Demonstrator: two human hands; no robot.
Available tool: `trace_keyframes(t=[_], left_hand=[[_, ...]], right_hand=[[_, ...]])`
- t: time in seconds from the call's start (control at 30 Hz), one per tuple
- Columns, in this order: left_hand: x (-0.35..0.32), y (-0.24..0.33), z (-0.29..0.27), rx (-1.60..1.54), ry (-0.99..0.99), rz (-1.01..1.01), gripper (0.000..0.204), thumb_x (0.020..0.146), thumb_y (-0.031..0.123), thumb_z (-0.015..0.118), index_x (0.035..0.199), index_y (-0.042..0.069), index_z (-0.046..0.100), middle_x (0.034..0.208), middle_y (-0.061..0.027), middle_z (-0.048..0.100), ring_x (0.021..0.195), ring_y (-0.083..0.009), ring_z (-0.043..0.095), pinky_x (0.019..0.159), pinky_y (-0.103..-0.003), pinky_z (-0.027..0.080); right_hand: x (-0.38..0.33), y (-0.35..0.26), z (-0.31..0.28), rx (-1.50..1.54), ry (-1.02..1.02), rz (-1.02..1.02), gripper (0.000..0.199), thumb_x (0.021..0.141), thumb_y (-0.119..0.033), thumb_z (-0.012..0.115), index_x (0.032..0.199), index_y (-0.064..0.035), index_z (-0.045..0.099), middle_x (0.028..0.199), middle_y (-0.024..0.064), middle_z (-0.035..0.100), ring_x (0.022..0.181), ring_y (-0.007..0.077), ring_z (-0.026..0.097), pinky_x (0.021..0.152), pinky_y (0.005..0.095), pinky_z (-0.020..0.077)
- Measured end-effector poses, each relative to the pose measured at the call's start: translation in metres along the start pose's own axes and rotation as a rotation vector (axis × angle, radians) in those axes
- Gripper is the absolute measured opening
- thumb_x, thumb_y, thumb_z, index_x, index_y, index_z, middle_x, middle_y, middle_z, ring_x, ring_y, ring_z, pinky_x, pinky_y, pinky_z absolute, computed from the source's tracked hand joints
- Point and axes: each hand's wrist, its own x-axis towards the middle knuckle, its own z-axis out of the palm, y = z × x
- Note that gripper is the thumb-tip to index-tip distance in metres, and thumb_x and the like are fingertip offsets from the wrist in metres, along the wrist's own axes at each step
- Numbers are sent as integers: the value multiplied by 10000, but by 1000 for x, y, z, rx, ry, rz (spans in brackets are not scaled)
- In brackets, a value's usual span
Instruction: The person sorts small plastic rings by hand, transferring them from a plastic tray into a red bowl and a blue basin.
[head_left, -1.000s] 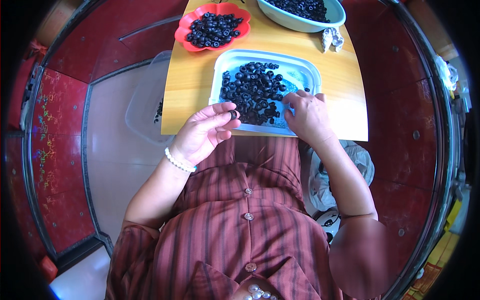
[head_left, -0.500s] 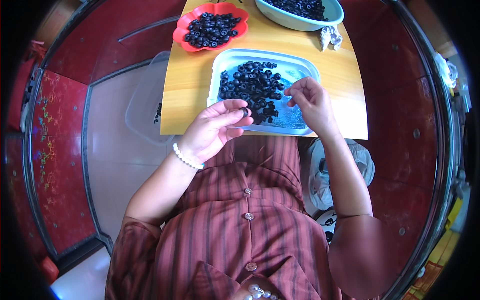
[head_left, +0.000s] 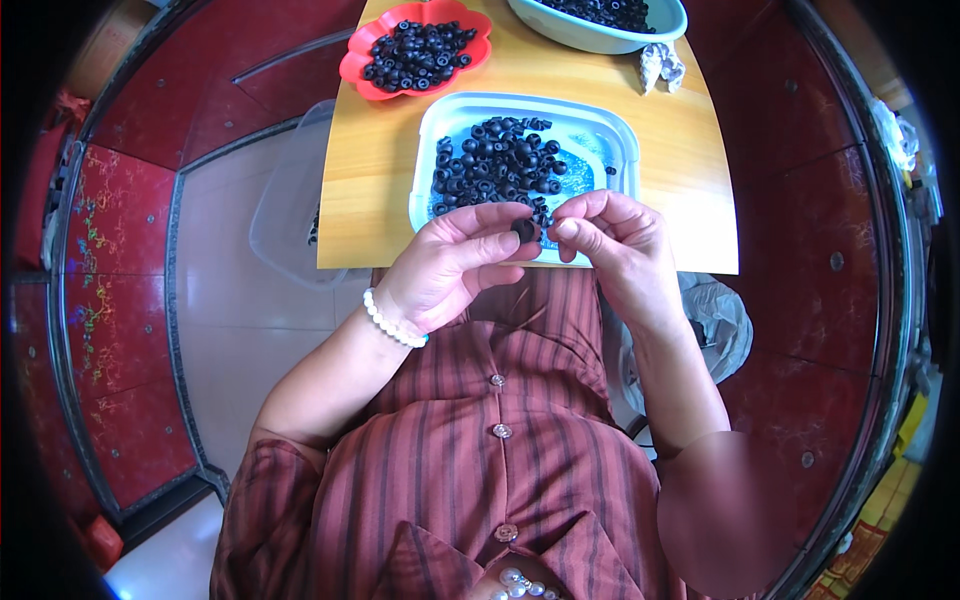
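Note:
Between the thumb and fingers of my left hand (head_left: 455,258) is a small round black hollow piece (head_left: 524,231), held above the near edge of the tray. My right hand (head_left: 628,248) is closed in a pinch just to the right of that piece; whatever its fingertips hold is too small to make out. Behind both hands lies a pale blue tray (head_left: 427,130) with a heap of similar black pieces (head_left: 497,160), mostly in its left and middle part. One tiny black bit (head_left: 611,171) sits apart at the tray's right side.
A red flower-shaped dish (head_left: 355,75) full of black pieces stands at the table's far left. At the far right are a pale green basin (head_left: 590,38) with more pieces and a crumpled white wad (head_left: 660,68). A clear plastic bin (head_left: 285,215) stands left of the wooden table (head_left: 365,190).
My left hand has shifted right with the black piece. My right hand has come down and left from over the tray to meet it. A tiny black bit now shows at the tray's right side.

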Motion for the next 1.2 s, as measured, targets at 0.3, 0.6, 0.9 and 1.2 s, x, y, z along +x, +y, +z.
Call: trace_keyframes(t=[0.3, 0.6, 0.9, 1.2], left_hand=[[-20, 1, 3, 198, 61, 4, 264, 876, 20, 601, 1140, 21, 614, 1042, -92, 662, 904, -156, 654, 760, -257, 551], [-47, -21, -20, 299, -179, -11, 230, 859, 10, 615, 1087, 4, 644, 1017, -108, 665, 852, -163, 652, 765, -266, 552], [-46, -4, -49, -342, -139, 49, 316, 931, -4, 474, 1243, 0, 523, 1141, -163, 585, 995, -229, 636, 810, -308, 574], [-43, 4, -53, -350, -32, 79, 308, 933, 4, 477, 1237, 14, 526, 1137, -148, 600, 994, -210, 638, 810, -285, 568]], right_hand=[[-13, -3, 15, -271, -85, 33, 54, 847, -12, 644, 886, 16, 619, 805, 55, 647, 759, 103, 619, 656, 236, 507], [-27, 20, 21, 318, -379, 592, 208, 802, -52, 716, 848, -56, 513, 854, 46, 625, 767, 123, 635, 642, 230, 494], [25, 23, 11, -859, 39, -54, 94, 775, -82, 668, 790, 10, 655, 758, 94, 633, 686, 200, 623, 636, 325, 500], [70, 54, 33, -1593, -111, -308, 89, 760, -131, 614, 765, -47, 645, 797, 139, 610, 803, 294, 623, 728, 407, 477]])
